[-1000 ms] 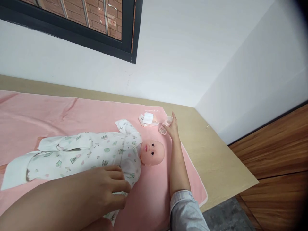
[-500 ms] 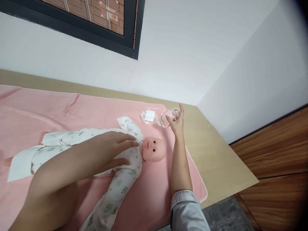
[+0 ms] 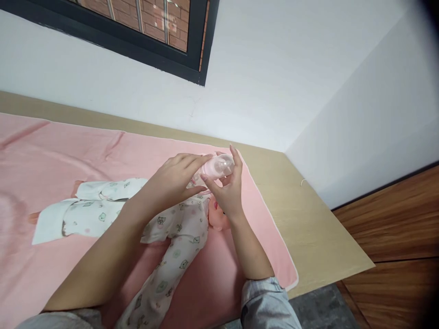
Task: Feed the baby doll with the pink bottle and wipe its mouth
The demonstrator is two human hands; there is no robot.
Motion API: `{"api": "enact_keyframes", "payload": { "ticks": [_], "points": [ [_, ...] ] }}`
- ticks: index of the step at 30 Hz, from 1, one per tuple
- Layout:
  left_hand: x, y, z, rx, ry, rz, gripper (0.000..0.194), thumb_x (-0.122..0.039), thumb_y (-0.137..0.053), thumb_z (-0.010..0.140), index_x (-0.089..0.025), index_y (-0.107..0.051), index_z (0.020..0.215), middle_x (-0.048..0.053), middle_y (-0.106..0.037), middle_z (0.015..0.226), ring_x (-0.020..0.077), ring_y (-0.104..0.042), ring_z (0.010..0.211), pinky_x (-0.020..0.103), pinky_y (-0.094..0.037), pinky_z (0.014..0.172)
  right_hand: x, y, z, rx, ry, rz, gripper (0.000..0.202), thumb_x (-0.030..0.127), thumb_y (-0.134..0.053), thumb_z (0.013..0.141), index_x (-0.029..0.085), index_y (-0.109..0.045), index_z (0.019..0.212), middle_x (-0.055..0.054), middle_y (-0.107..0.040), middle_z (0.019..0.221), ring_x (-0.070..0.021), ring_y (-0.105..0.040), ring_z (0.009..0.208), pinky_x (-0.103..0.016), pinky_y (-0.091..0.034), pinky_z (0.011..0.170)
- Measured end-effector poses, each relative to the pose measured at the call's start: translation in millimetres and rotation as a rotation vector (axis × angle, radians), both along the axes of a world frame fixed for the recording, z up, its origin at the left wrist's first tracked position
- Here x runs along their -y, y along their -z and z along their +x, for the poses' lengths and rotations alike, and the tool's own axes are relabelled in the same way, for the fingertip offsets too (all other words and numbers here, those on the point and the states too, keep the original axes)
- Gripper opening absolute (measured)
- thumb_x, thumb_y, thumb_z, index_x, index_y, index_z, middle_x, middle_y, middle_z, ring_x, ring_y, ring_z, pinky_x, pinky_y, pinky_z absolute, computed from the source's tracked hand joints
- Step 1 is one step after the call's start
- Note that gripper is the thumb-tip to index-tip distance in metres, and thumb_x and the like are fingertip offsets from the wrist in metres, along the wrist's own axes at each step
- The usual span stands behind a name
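A clear baby bottle with a pink collar and domed cap (image 3: 219,166) is held between both hands above the doll's upper body. My right hand (image 3: 229,189) grips the capped end between thumb and fingers. Around the bottle's body, partly hiding it, are the fingers of my left hand (image 3: 180,176). Under my hands lies a baby doll in white printed clothes (image 3: 185,224), its legs pointing left. Part of the doll's head (image 3: 216,218) shows beside my right wrist; the rest is covered.
A pink blanket (image 3: 85,155) covers much of the wooden surface (image 3: 295,219). Behind it stand a white wall (image 3: 260,68) and a dark-framed window (image 3: 195,59). Brown wooden panels (image 3: 394,224) are at the right.
My left hand has moved up and right onto the bottle. My right hand has brought the bottle left and nearer, over the doll. The view has shifted slightly.
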State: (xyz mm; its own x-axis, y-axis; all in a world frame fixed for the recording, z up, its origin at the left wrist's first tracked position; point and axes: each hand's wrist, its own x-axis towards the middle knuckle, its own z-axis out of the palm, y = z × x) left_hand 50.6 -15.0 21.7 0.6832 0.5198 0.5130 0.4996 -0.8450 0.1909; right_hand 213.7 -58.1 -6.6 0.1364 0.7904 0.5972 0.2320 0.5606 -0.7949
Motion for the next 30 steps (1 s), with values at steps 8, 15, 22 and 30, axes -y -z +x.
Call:
{"api": "enact_keyframes", "payload": {
  "ticks": [8, 15, 22, 30],
  "points": [
    [-3, -2.1, 1, 0.008, -0.048, -0.061, 0.053, -0.032, -0.059, 0.089, -0.025, -0.047, 0.141, 0.005, -0.06, 0.13, 0.0304, -0.048, 0.12, 0.043, -0.038, 0.1, -4, 9.6, -7, -0.004, 0.034, -0.002, 0.086, 0.048, -0.07, 0.079, 0.039, -0.022, 0.15, -0.004, -0.04, 0.149, -0.0242, -0.042, 0.138, -0.045, -0.053, 0.102],
    [-6, 2.2, 3, -0.001, -0.115, -0.03, 0.056, -0.037, -0.062, 0.087, -0.024, -0.048, 0.14, 0.005, -0.061, 0.127, 0.0296, -0.045, 0.12, 0.041, -0.035, 0.1, -1, 4.1, -7, -0.032, 0.034, 0.044, 0.059, 0.044, -0.062, 0.086, 0.032, -0.041, 0.14, -0.006, -0.048, 0.142, -0.0223, -0.047, 0.134, -0.044, -0.047, 0.108],
    [-22, -3.2, -16, -0.018, -0.142, -0.135, 0.054, -0.038, -0.06, 0.084, -0.025, -0.052, 0.136, 0.004, -0.063, 0.127, 0.0323, -0.046, 0.119, 0.045, -0.032, 0.102, -2, -6.0, 6, -0.134, 0.204, 0.132, 0.066, 0.044, -0.059, 0.088, 0.032, -0.029, 0.146, -0.01, -0.046, 0.14, -0.0228, -0.046, 0.134, -0.048, -0.042, 0.111],
    [-64, 5.2, -79, 0.242, -0.251, -0.319, 0.06, -0.03, -0.058, 0.078, -0.025, -0.05, 0.137, 0.0, -0.058, 0.132, 0.0194, -0.057, 0.104, 0.026, -0.045, 0.086, -49, 22.0, 99, -0.049, 0.444, -0.09, 0.067, 0.038, -0.067, 0.077, 0.027, -0.039, 0.137, -0.009, -0.052, 0.133, -0.0212, -0.055, 0.118, -0.046, -0.044, 0.105]
  ]
}}
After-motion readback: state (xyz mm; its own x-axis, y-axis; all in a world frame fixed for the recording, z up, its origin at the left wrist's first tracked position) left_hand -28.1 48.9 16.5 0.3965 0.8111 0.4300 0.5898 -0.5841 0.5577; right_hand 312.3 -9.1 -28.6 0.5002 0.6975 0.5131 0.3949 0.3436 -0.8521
